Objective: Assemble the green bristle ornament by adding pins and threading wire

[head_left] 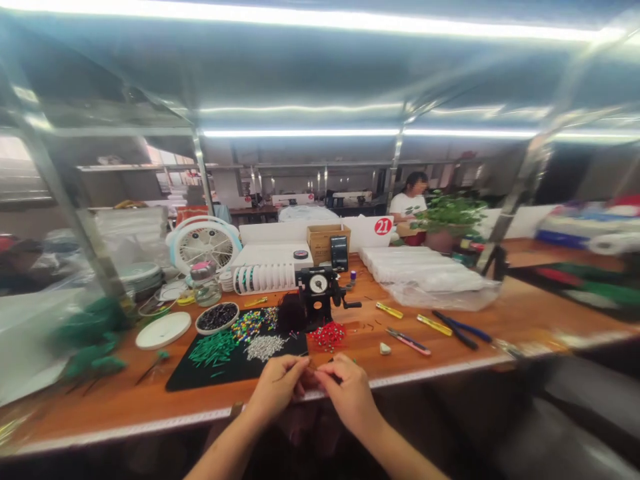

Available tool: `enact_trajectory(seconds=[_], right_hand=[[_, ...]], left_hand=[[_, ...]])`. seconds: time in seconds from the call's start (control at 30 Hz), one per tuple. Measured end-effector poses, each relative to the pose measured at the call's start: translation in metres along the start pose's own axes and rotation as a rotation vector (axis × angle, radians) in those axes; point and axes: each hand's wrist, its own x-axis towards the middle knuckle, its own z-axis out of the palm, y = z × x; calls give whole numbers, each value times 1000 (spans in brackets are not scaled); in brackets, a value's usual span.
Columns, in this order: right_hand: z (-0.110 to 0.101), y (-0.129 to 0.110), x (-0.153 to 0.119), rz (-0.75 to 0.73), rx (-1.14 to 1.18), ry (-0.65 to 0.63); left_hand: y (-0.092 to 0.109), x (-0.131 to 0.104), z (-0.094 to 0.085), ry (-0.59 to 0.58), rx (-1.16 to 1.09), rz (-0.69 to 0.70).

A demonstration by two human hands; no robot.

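At the table's front edge my left hand [281, 385] and my right hand [349, 387] meet, fingers pinched close together. Something thin seems to lie between the fingertips, too small to make out. Just beyond them is a heap of small red pieces [327, 336]. On a black mat [185, 373] lie green tube-like pieces [214, 347], silvery bits [265, 347] and multicoloured beads [246, 325]. A black hand-cranked machine with a round dial [320, 287] stands behind, a dark bundle of fine strands [291, 312] at its left side.
A bowl of black pieces [217, 318], a white lid [163, 331] and a fan [207, 245] stand left. Right lie yellow-handled tools [434, 325], a cutter knife [407, 341], dark-handled pliers [456, 330] and plastic-wrapped rolls [425, 273]. A person [410, 203] sits beyond a plant [447, 217].
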Motion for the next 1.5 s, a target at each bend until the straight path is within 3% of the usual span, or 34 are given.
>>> enact_trajectory(seconds=[0.07, 0.2, 0.27, 0.43, 0.87, 1.5], right_hand=[[-1, -3, 1, 26, 9, -11], [-2, -7, 4, 48, 32, -27], [-3, -7, 5, 58, 45, -35], [-2, -1, 1, 59, 53, -66], [-2, 14, -8, 39, 68, -137], [-3, 12, -13, 114, 91, -112]], left_hand=[[3, 0, -7, 48, 11, -4], [7, 2, -18, 288, 0, 8], [6, 3, -21, 348, -66, 37], [-2, 7, -23, 308, -195, 99], [-17, -8, -28, 328, -359, 77], [-26, -34, -31, 374, -559, 22]])
